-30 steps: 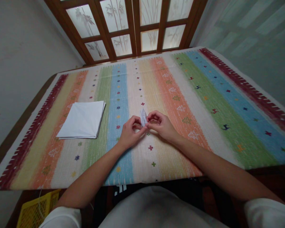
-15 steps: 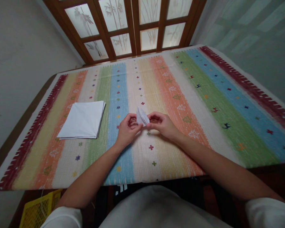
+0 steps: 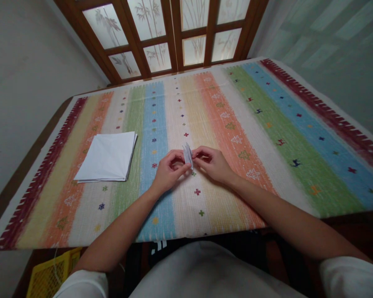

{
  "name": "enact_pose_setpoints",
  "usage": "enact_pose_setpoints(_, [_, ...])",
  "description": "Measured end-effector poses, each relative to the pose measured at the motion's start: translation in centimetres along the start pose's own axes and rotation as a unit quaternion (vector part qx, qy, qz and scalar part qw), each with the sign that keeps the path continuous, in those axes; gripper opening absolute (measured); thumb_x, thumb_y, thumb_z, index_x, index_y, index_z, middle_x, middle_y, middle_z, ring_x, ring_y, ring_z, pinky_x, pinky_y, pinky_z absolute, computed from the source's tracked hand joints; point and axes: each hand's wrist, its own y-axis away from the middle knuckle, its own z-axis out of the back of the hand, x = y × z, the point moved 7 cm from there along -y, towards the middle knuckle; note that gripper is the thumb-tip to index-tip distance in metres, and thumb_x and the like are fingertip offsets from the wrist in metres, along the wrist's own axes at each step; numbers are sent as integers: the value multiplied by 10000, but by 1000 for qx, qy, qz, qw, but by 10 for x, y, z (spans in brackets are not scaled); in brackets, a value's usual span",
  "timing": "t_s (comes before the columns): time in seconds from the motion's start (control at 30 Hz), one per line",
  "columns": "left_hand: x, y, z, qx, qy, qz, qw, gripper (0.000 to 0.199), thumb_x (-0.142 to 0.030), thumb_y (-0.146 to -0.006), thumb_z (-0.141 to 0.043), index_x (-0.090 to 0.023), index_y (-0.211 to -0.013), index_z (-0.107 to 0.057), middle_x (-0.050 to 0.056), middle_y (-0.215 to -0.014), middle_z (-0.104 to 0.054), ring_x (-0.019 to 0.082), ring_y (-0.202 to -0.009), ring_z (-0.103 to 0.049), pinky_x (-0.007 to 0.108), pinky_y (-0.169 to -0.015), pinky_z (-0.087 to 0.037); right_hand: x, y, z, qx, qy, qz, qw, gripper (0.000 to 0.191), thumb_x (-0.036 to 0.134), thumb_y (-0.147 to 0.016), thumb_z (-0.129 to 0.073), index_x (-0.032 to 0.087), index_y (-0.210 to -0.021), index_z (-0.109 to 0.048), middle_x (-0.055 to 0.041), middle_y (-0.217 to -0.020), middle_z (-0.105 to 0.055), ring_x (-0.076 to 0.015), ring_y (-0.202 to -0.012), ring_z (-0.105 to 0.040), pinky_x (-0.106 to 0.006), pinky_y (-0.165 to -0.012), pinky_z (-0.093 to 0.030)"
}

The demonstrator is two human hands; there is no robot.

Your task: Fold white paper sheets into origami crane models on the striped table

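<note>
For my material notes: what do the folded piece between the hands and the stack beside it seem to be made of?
The folded piece looks like thin white matte paper, holding crisp creases. The stack looks like the same paper, with thin sheet edges showing; any coating cannot be told.

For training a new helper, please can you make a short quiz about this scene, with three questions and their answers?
1. True or false: the small folded white paper is held between the left hand and the right hand.
2. Which hand is nearer to the stack of white paper, left or right?
3. What colour is the plastic crate at the lower left of the view?

Key: 1 true; 2 left; 3 yellow.
</note>
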Motion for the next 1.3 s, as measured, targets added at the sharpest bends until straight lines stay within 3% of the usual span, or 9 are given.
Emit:
enact_pose_setpoints(0.13, [2,0,2,-13,2,22,1000,470,-339,-730,-949,-219,-1032,-609,14,-966,-679,124,-742,-687,181,-556,-534,-1,2,-7,37,-62,-19,997,210,397,-904,-739,247,-1006,-633,-28,-952,-718,-190,-831,-708,-340,-753,-575])
enact_pose_setpoints(0.23, [0,0,0,-3,-18,11,1000,555,-367,-707,-967,-236,-1109,-609,33,-1081,-697,129,-769,-702,192,-568,-545,-4,2,-4,23,-54,-25,998,329,417,-851,-816,259,-1030,-589,-22,-995,-720,-183,-822,-710,-322,-726,-572])
enact_pose_setpoints(0.3, [-1,0,-2,11,-25,2,1000,488,-437,-787,-911,-233,-1124,-624,52,-1123,-705,139,-783,-713,209,-581,-563,-4,2,-3,26,-30,-17,999,306,426,-880,-796,258,-1042,-598,-27,-1000,-730,-186,-828,-718,-326,-733,-576])
enact_pose_setpoints(0.47, [0,0,1,1,-37,-11,999,332,-529,-990,-682,-203,-1041,-643,48,-952,-719,149,-728,-724,236,-597,-599,6,5,-8,50,50,28,997,165,394,-994,-656,250,-1064,-616,-50,-1044,-751,-195,-871,-755,-320,-750,-595])
enact_pose_setpoints(0.67, [-13,3,1,-32,-155,-76,985,219,-399,-944,-763,-200,-990,-685,52,-1037,-739,124,-744,-738,193,-599,-579,15,8,-12,56,136,72,986,146,304,-999,-621,242,-1131,-617,-33,-1076,-747,-165,-799,-761,-293,-736,-587])
enact_pose_setpoints(0.87, [-21,8,0,-55,-198,-110,972,93,-292,-975,-704,-202,-964,-684,32,-982,-738,108,-698,-729,185,-583,-581,23,8,-7,5,149,110,983,81,280,-1010,-569,235,-1055,-619,-64,-1118,-681,-172,-860,-702,-299,-723,-579])
enact_pose_setpoints(0.97, [-20,8,3,-70,-203,-104,971,91,-240,-945,-714,-205,-1016,-668,16,-944,-744,102,-672,-723,173,-561,-568,24,7,-5,-16,162,108,981,33,252,-969,-585,229,-947,-577,-46,-986,-638,-172,-820,-659,-293,-685,-547])
enact_pose_setpoints(1.07, [-23,7,0,-46,-204,-118,971,147,-278,-921,-767,-198,-1013,-684,23,-935,-752,120,-723,-739,183,-592,-590,22,7,-7,5,170,94,981,77,238,-919,-632,233,-920,-555,-6,-857,-637,-161,-748,-636,-294,-687,-519])
enact_pose_setpoints(1.3, [-28,10,-3,-40,-233,-135,962,66,-252,-943,-723,-189,-962,-722,45,-928,-772,133,-748,-731,205,-615,-597,24,9,-10,17,151,80,985,64,242,-914,-619,233,-958,-574,-10,-879,-678,-162,-767,-671,-276,-675,-525])
